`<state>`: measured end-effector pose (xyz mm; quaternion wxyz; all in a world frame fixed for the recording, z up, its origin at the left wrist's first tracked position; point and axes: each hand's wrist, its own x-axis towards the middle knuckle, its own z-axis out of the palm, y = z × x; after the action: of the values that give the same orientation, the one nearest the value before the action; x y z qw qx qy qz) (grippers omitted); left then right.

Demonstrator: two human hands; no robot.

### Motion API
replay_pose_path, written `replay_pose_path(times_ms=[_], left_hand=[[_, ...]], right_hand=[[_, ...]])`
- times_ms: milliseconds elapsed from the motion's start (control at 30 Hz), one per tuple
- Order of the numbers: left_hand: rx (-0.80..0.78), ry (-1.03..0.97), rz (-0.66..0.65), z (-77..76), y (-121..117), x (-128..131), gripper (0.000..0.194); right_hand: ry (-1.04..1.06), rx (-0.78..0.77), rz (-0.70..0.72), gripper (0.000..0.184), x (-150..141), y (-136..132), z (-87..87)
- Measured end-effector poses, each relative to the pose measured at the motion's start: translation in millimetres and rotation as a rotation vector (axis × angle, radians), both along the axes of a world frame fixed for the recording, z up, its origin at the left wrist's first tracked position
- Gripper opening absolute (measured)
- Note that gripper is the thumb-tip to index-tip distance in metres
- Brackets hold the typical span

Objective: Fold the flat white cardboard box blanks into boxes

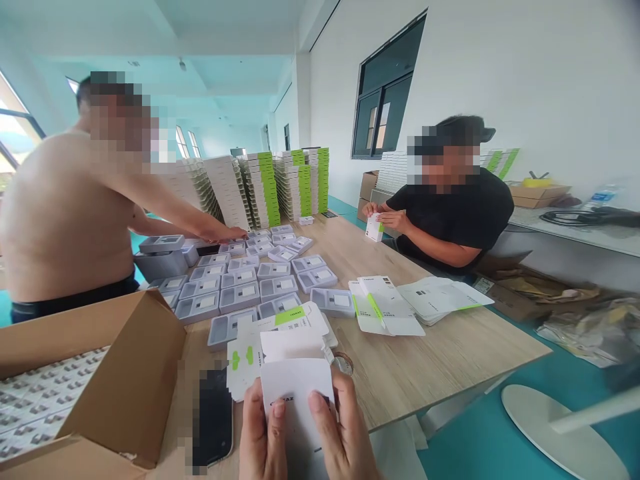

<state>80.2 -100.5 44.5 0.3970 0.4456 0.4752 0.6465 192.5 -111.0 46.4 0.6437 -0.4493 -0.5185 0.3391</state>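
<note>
L hand [263, 437] & R hand [345, 427]: fingers pinched on both edges of white card blank [296, 400]

The card [295, 393] at 6 o'clock is plain white, with dark print near its top edge. Beside it at 7 o'clock, a white sheet [243, 360] bears green shapes. The trays [240, 293] at 11 o'clock are grey with white labels, on a table [440, 353] of pale oak grain. The box [125, 373] at 8 o'clock is brown cardboard. Stacks [263, 190] at 12 o'clock are striped white and green. The floor [480, 427] at 4 o'clock is teal. A shirt [450, 213] at 2 o'clock is black.
</note>
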Motion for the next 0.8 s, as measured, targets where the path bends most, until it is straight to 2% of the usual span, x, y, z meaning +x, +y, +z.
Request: replay_pose_path(times_ms=[167,333,400,500,600,667,800], left_hand=[[0.08,0.117,0.08,-1.7,1,0,0.048],[0.263,0.204,0.083,-0.7,5,-3,0.04],[0.255,0.2,0.061,-0.3,5,-4,0.044],[0.121,0.158,-0.005,-0.9,7,-7,0.049],[0.027,-0.03,-0.092,-3.2,9,-11,0.048],[0.041,-0.159,-0.097,-4.2,9,-9,0.047],[0.18,-0.177,0.057,2.3,5,4,0.038]], right_hand=[[-0.041,-0.044,0.077,0.048,7,-1,14.6],[0.183,-0.158,0.034,0.046,-1,-7,30.4],[0.272,-0.168,0.062,0.043,-4,-8,38.6],[0.296,-0.138,0.049,0.043,-9,-8,46.6],[0.241,-0.096,0.013,0.042,-12,-9,45.5],[0.211,-0.057,0.004,0.041,-12,-9,40.8],[0.202,-0.064,0.045,0.049,-3,-11,33.0]])
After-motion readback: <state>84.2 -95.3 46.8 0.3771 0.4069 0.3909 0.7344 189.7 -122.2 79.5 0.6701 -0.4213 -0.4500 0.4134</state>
